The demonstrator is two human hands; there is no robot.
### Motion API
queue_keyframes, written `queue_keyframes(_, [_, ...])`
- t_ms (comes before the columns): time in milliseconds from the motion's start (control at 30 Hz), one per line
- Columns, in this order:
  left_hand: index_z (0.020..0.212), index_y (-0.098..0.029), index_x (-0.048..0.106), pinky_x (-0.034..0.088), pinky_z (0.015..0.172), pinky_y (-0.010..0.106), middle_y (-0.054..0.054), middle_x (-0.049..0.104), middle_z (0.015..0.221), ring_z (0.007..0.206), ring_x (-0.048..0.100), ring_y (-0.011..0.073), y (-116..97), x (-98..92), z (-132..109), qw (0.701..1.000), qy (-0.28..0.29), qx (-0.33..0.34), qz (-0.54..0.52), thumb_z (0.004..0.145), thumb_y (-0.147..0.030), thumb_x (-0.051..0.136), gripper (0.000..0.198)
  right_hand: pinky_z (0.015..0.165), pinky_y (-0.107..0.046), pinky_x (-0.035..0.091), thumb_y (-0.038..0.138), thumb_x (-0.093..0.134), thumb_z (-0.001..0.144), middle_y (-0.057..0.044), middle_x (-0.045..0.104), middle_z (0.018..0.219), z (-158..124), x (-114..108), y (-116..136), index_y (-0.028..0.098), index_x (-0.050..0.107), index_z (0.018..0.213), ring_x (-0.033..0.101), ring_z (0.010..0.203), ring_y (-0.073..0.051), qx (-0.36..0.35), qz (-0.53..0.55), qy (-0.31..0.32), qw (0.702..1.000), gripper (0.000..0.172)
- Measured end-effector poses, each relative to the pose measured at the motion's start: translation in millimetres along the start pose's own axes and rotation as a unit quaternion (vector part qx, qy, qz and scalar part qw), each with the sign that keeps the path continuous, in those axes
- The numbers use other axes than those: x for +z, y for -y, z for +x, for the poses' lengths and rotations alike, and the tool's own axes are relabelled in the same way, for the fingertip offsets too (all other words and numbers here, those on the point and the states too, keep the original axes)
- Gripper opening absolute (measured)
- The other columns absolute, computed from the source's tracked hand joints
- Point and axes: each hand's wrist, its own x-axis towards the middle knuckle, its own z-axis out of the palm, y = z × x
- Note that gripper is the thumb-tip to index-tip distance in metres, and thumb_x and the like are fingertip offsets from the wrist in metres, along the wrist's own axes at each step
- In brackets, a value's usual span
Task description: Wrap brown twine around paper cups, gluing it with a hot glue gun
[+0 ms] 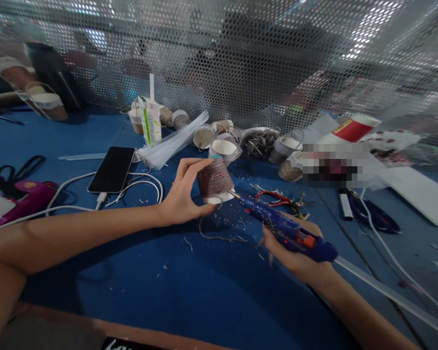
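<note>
Between the thumb and fingers of my left hand [184,194] is a small paper cup [214,181] wound with brown cord. Its white band shows at the lower end, and a loose tail of cord [219,237] trails onto the blue table. My right hand [295,253] is wrapped round a blue hot glue gun [277,221], with a long clear glue stick [383,289] coming out of its back. The gun's nozzle touches or nearly touches the cup's lower right edge. Red-handled pliers [273,197] lie just behind the gun.
A phone [112,169] with a white cable lies left, near a purple glue gun [25,199]. Several cord-wrapped cups [224,146], a bundle of clear glue sticks [175,141] and a drink carton [152,121] line the back. Behind them stands a perforated metal screen [219,58].
</note>
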Motion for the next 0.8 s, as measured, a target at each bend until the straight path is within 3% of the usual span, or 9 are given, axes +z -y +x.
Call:
queue_keyframes(567, [0.142, -0.028, 0.037, 0.057, 0.098, 0.048, 0.011, 0.041, 0.128, 0.123, 0.047, 0.0288, -1, 0.4, -1, 1.000, -0.016, -0.001, -0.026, 0.070, -0.030, 0.077, 0.082, 0.037, -0.023, 0.037, 0.021, 0.058, 0.076, 0.006, 0.049, 0.042, 3, 1, -7, 0.023, 0.044, 0.056, 0.047, 0.034, -0.010, 0.019, 0.003, -0.047, 0.999, 0.024])
queue_keyframes(800, [0.141, -0.028, 0.036, 0.059, 0.093, 0.044, 0.011, 0.039, 0.128, 0.121, 0.046, 0.0270, 1, 1.8, -2, 0.998, -0.021, -0.007, -0.053, 0.068, -0.031, 0.076, 0.084, 0.043, -0.024, 0.037, 0.025, 0.057, 0.077, 0.005, 0.047, 0.047, 9, 3, -22, 0.023, 0.043, 0.058, 0.045, 0.040, -0.010, -0.024, -0.050, -0.058, 0.997, 0.024])
